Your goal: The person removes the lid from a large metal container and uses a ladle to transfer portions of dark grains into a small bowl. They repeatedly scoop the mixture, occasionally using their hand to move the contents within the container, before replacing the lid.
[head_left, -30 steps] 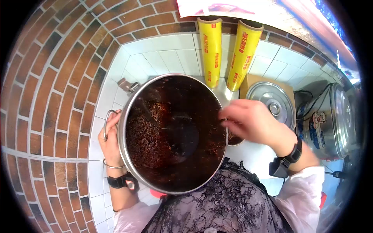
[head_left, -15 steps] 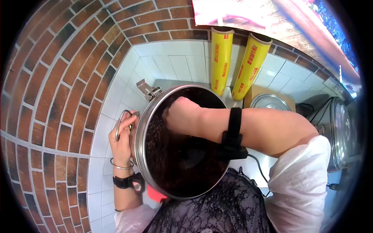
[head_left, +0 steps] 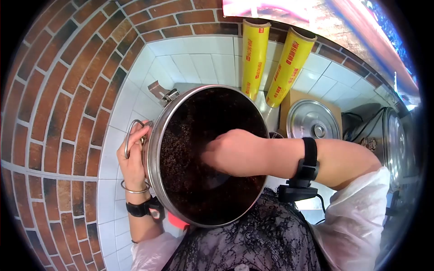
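A round steel barrel [head_left: 155,167] stands tilted toward me, with dark, grainy, wet-looking contents [head_left: 178,149] inside. My left hand [head_left: 132,158] is at its left side, the fingers wrapped round a wire handle [head_left: 128,140]. Inside the mouth of the barrel is my right hand [head_left: 237,151], with its fingers curled in. The fingertips are blurred against the dark contents, so what they hold, if anything, is hidden. A metal latch [head_left: 162,94] sticks out from the barrel's upper left.
Two yellow printed wrap rolls [head_left: 255,58] stand against the tiled wall behind the barrel. To the right, a round metal lid [head_left: 314,121] leans on a cardboard box [head_left: 289,100]. Farther right is another lidded metal container [head_left: 393,144] with a black cable. A brick wall rises on the left.
My right hand has moved from the barrel's upper left toward its middle, and the forearm has drawn back to the right. My left hand keeps its hold. The view has shifted slightly.
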`<state>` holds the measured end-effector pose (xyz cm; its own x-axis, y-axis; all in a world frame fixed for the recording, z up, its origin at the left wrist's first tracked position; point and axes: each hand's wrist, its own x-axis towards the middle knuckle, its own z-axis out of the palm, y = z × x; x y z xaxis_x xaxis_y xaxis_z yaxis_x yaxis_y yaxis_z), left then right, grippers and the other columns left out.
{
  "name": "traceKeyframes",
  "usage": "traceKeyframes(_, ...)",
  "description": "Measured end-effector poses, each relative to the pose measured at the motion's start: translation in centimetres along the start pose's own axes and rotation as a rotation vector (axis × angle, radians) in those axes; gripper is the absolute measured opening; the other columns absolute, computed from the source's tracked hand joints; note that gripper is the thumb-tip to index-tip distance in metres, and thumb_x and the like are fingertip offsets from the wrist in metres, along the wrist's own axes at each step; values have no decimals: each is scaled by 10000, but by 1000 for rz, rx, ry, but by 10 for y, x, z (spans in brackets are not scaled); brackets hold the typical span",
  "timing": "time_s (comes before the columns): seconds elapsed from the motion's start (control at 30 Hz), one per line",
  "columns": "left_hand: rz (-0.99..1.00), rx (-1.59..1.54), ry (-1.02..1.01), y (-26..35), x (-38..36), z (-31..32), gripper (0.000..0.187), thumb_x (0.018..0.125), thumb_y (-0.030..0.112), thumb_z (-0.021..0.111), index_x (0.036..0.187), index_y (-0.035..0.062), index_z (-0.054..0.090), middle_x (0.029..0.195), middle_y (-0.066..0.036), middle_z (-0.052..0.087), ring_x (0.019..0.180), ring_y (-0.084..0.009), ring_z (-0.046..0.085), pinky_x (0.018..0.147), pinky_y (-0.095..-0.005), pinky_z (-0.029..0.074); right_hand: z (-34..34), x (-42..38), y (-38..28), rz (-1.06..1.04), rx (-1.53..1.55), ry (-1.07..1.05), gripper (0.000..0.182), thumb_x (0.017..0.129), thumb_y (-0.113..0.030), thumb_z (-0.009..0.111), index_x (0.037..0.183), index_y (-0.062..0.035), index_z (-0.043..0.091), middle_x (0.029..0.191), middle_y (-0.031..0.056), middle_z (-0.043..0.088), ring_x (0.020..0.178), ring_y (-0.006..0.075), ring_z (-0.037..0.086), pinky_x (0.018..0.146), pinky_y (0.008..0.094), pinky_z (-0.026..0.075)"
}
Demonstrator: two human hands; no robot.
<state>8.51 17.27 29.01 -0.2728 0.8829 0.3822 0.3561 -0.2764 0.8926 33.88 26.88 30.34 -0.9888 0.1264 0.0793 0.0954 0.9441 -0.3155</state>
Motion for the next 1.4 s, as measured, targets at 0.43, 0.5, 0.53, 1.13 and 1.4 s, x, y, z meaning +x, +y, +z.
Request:
traceKeyframes(0.43, -5, -47, -30, -2, 1, 2, 307, 919, 68, 417, 1085, -73, 634, 1204, -220, 589, 1222, -283, 490, 1083, -387, 306, 20, -8, -8, -313, -125, 64, 134, 788, -174, 546, 795, -43, 570, 757, 79, 569, 714, 246, 616, 561, 347, 529)
traceKeyframes(0.5, 6, -29, -35, 0, 1, 2, 307, 921, 64, 414, 1085, -75, 633, 1207, -222, 587, 1221, -282, 491, 1080, -386, 313, 16, -14, -8, -343, -164, 141, 170, 754, -189, 564, 825, -35, 572, 744, 69, 552, 695, 223, 605, 542, 325, 526)
traceKeyframes(0.53, 15, -10, -40, 0, 1, 2, 306, 923, 61, 411, 1085, -76, 632, 1210, -223, 584, 1220, -282, 492, 1076, -386, 320, 13, -16, -8, -342, -164, 141, 170, 754, -189, 564, 825, -35, 572, 744, 69, 552, 695, 223, 605, 542, 325, 526)
traceKeyframes(1.13, -10, -42, -31, -4, 0, 0, 318, 902, 4, 379, 1073, -75, 635, 1203, -223, 588, 1232, -286, 484, 1087, -391, 308, 42, 20, 11, -189, -99, 300, 168, 767, -166, 554, 809, -10, 602, 665, 115, 577, 641, 288, 611, 543, 379, 526)
traceKeyframes(1.4, -19, -94, -22, -6, -1, 2, 321, 897, 1, 374, 1076, -74, 630, 1215, -231, 574, 1232, -310, 473, 1085, -409, 312, 42, 45, 4, 213, 374, 411, 186, 855, -190, 571, 844, -9, 615, 685, 175, 614, 654, 357, 616, 613, 433, 509)
